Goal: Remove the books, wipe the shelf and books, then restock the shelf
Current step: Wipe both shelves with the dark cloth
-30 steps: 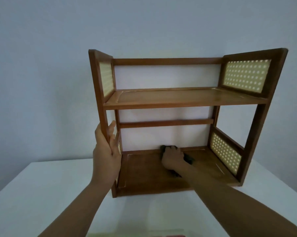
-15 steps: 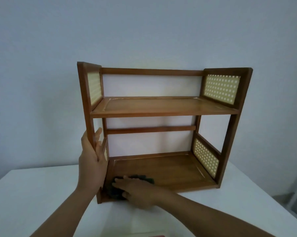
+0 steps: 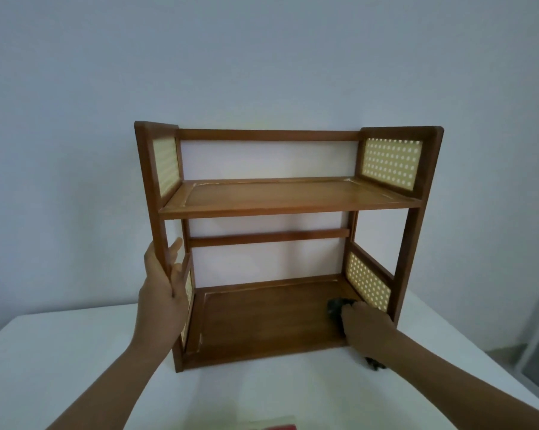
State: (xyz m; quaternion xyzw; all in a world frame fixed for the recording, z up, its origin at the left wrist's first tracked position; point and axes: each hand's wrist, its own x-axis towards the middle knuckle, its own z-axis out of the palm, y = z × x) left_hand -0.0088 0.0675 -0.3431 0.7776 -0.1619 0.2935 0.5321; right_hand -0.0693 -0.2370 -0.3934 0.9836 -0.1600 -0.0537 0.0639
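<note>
since half a second ago the right hand [image 3: 365, 325] has carried the dark cloth [image 3: 338, 307] from the front left corner of the bottom board across to the right end, and it now lies against the lower right cane panel [image 3: 369, 285]. the right fingers are curled down over the cloth, pressing it on the board; a dark scrap of it also shows under the wrist, out on the desk [image 3: 60, 352]. the left hand [image 3: 162, 301] has stayed on the front left post of the wooden shelf [image 3: 289, 197], its fingers wrapped round the post with the thumb on the inner side and the palm on the outer face. the view has also shifted, so the shelf sits lower and more central than before.

the shelf stands upright on the white desk against a pale wall, with both boards bare and no books on them. at the bottom edge of the view, just in front of the person, lies a pale object with a red part [image 3: 277, 426], cut off by the frame; whether it is a book cannot be told.

no brand, label or writing can be read anywhere; the cane panels carry only a pattern of pale dots.
</note>
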